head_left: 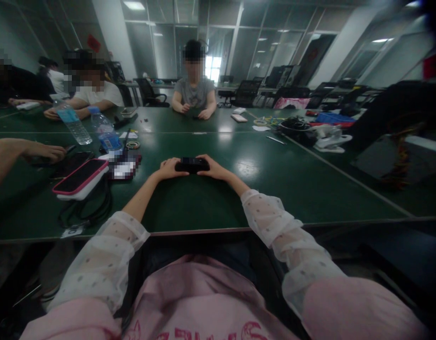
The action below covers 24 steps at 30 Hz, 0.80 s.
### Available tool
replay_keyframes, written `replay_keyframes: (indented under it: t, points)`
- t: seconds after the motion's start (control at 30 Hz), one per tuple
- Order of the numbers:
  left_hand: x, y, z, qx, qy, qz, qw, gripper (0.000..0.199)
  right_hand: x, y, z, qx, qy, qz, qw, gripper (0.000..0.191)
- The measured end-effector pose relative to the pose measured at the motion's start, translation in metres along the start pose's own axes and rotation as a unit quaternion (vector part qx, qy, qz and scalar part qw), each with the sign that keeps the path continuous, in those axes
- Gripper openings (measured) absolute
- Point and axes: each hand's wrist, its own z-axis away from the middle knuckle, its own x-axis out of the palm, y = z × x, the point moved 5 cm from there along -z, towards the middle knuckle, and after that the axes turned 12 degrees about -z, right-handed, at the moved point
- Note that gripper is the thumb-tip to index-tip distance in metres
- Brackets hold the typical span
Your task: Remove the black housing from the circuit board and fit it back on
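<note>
The left hand (169, 169) and the right hand (213, 169) grasp together one small black device (192, 165), the fingers (204, 157) bent at its two ends. It is at the green table (204, 203), before the person; whether it touches the surface, I cannot tell.

On table (194, 208), mid-frame: device (192, 165), centre, between left hand (170, 168) and right hand (215, 168); bottles (73, 121), phone (81, 177), left. Behind table, upper centre: person (194, 93).

Black office chairs (252, 91) stand before tall glass panels (219, 38).
</note>
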Motion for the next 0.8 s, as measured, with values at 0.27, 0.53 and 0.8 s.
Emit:
replay_keyframes:
  t: [0.27, 0.53, 0.8]
  points:
    - [-0.0004, 0.0000, 0.0026, 0.002, -0.002, 0.005, 1.000, 0.076, 0.0010, 0.0031, 0.0000, 0.009, 0.002, -0.007, 1.000, 0.063]
    - [0.0019, -0.0020, 0.0007, 0.005, 0.003, -0.002, 1.000, 0.073, 0.0008, 0.0043, -0.0006, -0.002, 0.004, -0.008, 1.000, 0.062]
    - [0.0036, -0.0030, -0.0004, 0.010, 0.013, -0.007, 1.000, 0.072, 0.0003, 0.0056, -0.0006, -0.009, 0.008, 0.014, 1.000, 0.063]
